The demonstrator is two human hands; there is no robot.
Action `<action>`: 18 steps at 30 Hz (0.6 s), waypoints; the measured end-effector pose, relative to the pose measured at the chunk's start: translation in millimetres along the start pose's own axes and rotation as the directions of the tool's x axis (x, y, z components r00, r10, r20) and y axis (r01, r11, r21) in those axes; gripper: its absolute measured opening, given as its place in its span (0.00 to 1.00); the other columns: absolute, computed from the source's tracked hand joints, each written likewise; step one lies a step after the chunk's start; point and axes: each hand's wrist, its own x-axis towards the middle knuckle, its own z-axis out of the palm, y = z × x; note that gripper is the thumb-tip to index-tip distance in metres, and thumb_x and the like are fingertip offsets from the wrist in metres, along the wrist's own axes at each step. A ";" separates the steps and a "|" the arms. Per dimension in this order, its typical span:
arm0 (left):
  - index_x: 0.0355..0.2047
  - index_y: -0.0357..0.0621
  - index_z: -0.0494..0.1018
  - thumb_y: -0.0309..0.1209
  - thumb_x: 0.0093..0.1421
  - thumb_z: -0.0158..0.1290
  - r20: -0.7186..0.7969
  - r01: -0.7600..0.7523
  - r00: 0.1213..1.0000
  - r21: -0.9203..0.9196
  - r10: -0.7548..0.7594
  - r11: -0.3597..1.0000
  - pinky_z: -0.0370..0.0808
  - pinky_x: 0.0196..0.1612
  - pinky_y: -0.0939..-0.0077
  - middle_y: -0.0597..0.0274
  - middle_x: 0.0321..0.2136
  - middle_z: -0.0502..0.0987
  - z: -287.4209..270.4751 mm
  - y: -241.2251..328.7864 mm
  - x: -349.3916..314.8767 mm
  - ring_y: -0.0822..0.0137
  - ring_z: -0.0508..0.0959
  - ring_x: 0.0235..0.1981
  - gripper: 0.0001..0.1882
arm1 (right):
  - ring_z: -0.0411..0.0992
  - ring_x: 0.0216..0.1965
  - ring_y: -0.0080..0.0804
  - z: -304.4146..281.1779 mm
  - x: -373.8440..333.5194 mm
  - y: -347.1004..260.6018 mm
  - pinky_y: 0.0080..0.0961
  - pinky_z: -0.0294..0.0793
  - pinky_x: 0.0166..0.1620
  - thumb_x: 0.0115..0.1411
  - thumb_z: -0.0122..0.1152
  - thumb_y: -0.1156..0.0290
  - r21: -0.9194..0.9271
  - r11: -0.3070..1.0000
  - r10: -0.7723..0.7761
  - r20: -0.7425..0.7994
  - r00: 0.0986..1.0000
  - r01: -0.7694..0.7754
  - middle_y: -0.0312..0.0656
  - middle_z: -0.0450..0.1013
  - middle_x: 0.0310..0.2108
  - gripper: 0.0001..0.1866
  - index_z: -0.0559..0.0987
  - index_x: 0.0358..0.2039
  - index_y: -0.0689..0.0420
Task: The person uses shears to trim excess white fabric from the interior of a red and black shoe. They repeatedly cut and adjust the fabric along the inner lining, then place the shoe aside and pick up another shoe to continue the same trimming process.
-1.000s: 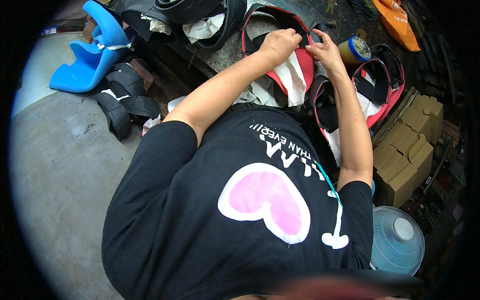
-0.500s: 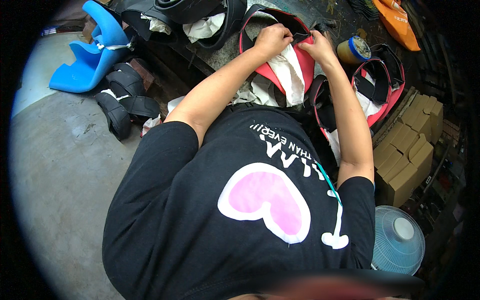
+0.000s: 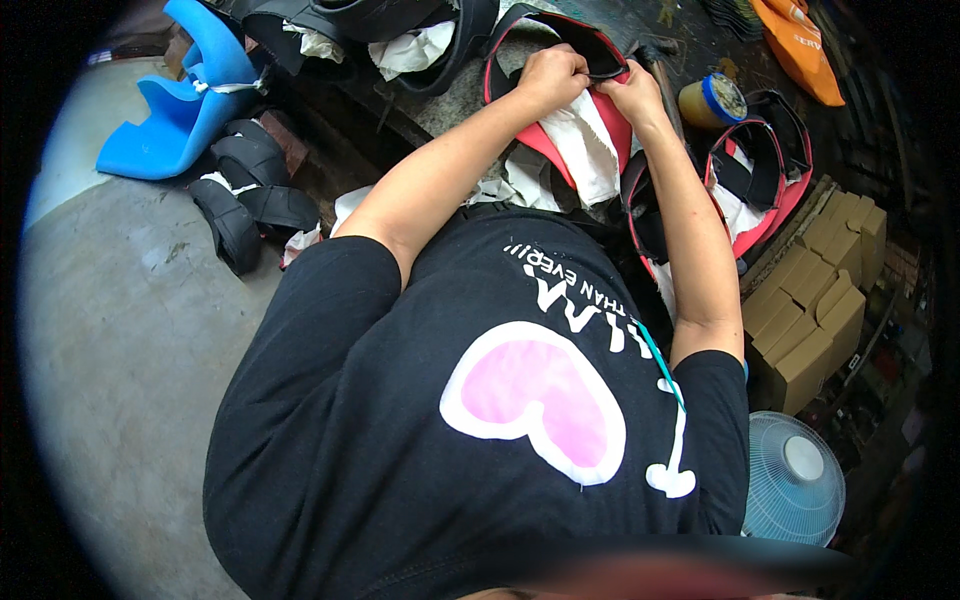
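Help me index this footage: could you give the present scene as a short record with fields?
left grip: fingers bent at the opening of the red-and-black piece; exact hold hidden
right grip: pinching that piece's edge
cloth: white cloth hanging from the opening
right side: blue-rimmed jar, cardboard boxes, fan
left side: blue foam piece

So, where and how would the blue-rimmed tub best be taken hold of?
Probably around the side wall of the blue-rimmed tub, just below its rim, coming from the person's left. The round, pale wall shows on that side, toward the right hand, while red-edged black loops crowd its near-right side. That hand would first have to let go of the red-and-black piece.
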 end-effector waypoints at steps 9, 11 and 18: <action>0.30 0.39 0.79 0.31 0.51 0.57 -0.022 -0.107 0.994 0.050 0.108 0.993 0.75 0.45 0.60 0.53 0.35 0.76 11.5 -1.7 -2.3 0.52 0.78 0.39 0.09 | 0.78 0.39 0.34 9.1 2.0 18.6 0.31 0.76 0.45 0.41 0.75 0.63 0.323 0.934 0.134 0.083 0.988 -0.154 0.45 0.80 0.38 0.27 0.79 0.43 0.59; 0.29 0.38 0.79 0.30 0.51 0.57 -0.041 -0.081 0.996 0.057 0.083 0.995 0.75 0.45 0.60 0.52 0.34 0.77 15.1 -2.2 -1.2 0.51 0.78 0.39 0.09 | 0.78 0.39 0.34 13.3 8.2 19.2 0.31 0.76 0.45 0.41 0.75 0.65 0.261 0.950 0.155 0.076 0.985 -0.170 0.46 0.80 0.38 0.27 0.79 0.43 0.59; 0.28 0.38 0.79 0.29 0.51 0.57 -0.081 -0.020 0.997 -0.039 0.017 0.999 0.75 0.45 0.60 0.51 0.33 0.77 17.4 -8.2 2.4 0.50 0.78 0.38 0.07 | 0.78 0.39 0.34 10.1 4.8 16.3 0.30 0.76 0.44 0.41 0.74 0.65 0.141 0.980 0.140 0.005 0.990 -0.139 0.47 0.80 0.38 0.25 0.78 0.41 0.60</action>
